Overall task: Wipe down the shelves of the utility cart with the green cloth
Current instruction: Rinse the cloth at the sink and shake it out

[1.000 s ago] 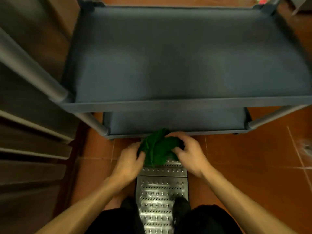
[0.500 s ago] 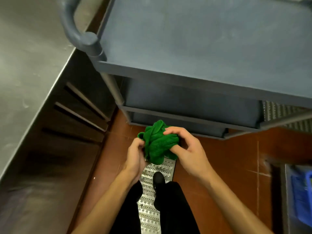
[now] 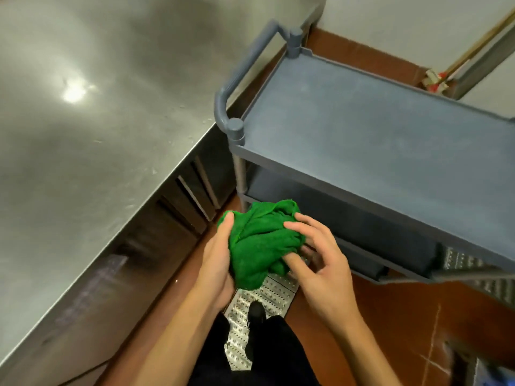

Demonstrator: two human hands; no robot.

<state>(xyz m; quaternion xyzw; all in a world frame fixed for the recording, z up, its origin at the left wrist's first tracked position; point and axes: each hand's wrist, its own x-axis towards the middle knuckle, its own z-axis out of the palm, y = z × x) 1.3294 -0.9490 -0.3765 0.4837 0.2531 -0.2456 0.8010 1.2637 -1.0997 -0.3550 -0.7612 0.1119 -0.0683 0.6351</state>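
A bunched green cloth hangs between both hands, in front of the cart's near left corner. My left hand cups it from the left with the thumb on top. My right hand pinches its right side with curled fingers. The grey utility cart stands to the right, its bare top shelf slanting across the view. A lower shelf shows dark beneath it. A curved handle rises at the cart's left end.
A stainless steel counter fills the left, with dark shelf slots under its edge. A perforated metal floor grate runs below my legs on the red tile floor. A broom handle leans at the far right wall.
The view has swung up and left, so the cart now sits to the right and the counter fills the left. Both hands have kept the cloth and lifted it slightly.
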